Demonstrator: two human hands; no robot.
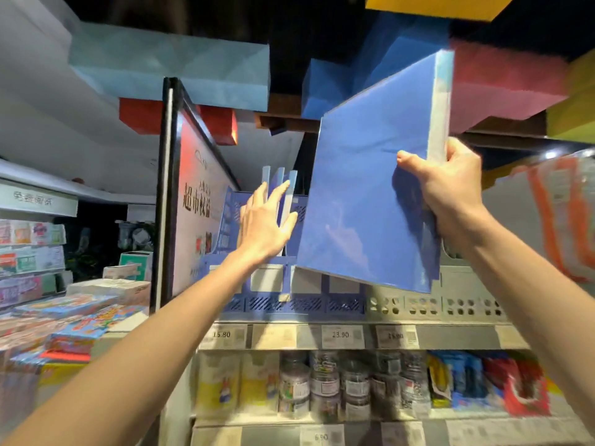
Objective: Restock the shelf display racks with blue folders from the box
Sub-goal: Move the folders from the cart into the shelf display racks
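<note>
Evidently mid-insertion: the right hand [450, 201] grips a blue folder [367, 194] at its spine edge, thumb across the front cover, holding it tilted at centre-right of the frame above the blue file rack [299, 305]. The left hand [264, 226], fingers straight, presses against the standing folders [293, 178] at centre, probably holding them aside to open a slot.

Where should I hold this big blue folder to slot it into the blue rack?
Hold the blue folder by its pale spine edge, from the right, as the right hand does: thumb on the cover, fingers behind. It is flat and tilted, so its lower edge is free to enter the rack.
</note>
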